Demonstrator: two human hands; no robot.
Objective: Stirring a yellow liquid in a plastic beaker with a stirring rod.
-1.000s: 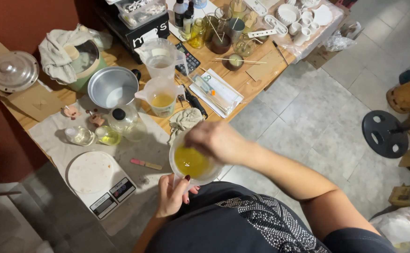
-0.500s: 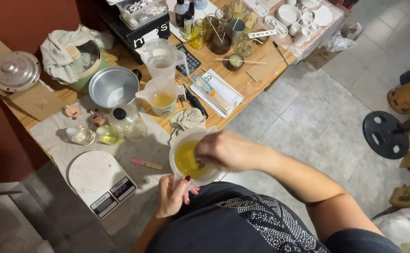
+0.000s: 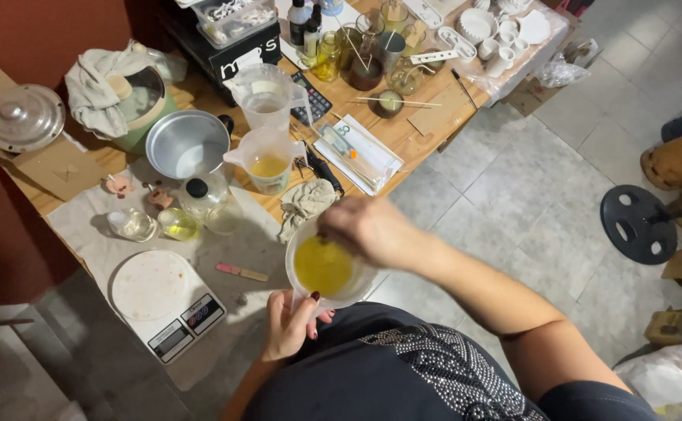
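Note:
My left hand (image 3: 292,323) grips the near side of a clear plastic cup (image 3: 303,234) filled with yellow liquid (image 3: 323,266), held in front of my body just off the table's near edge. My right hand (image 3: 366,229) hovers over the cup's far rim, fingers closed on a thin stirrer that dips into the liquid; the stirrer itself is mostly hidden. A crumpled cloth (image 3: 304,202) lies on the table right behind the cup.
A kitchen scale (image 3: 165,300) with a round white plate sits at the near left, a small pink stick (image 3: 240,271) beside it. Further back stand two measuring jugs (image 3: 267,160), a steel pot (image 3: 187,144), small glass jars (image 3: 179,224), bottles and white moulds (image 3: 481,27).
My right hand has circled over the cup, shifting slightly right and up along its rim. The cup and left hand stay nearly in place.

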